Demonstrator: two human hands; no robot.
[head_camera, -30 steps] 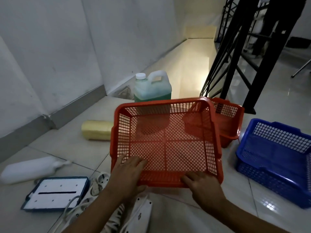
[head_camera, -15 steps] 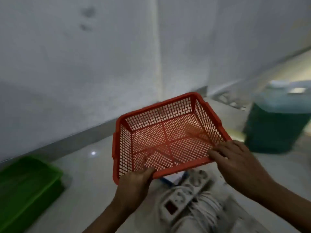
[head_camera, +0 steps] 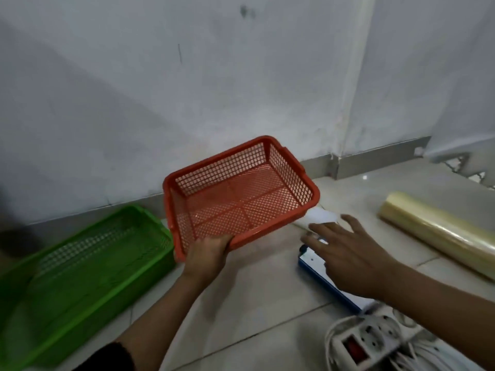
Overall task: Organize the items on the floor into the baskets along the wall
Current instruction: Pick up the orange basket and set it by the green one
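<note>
An empty orange mesh basket (head_camera: 235, 194) sits close to the wall, its near rim gripped by my left hand (head_camera: 207, 253). My right hand (head_camera: 345, 253) hovers to its right with fingers spread, holding nothing. Under that hand lies a flat blue-edged white item (head_camera: 318, 269), and a white bottle (head_camera: 321, 216) shows just beyond the fingers. A green mesh basket (head_camera: 80, 258) stands against the wall on the left. A yellowish roll (head_camera: 439, 234) lies on the floor at the right. A white power strip (head_camera: 372, 344) with a coiled cable lies at the bottom right.
The grey-white wall (head_camera: 241, 76) with a metal skirting strip (head_camera: 375, 162) runs behind the baskets. Pale floor tiles (head_camera: 254, 303) spread between my arms.
The view has swung left from the stairs to the wall. The orange basket came down beside the green one. My right hand let go of its rim and moved right.
</note>
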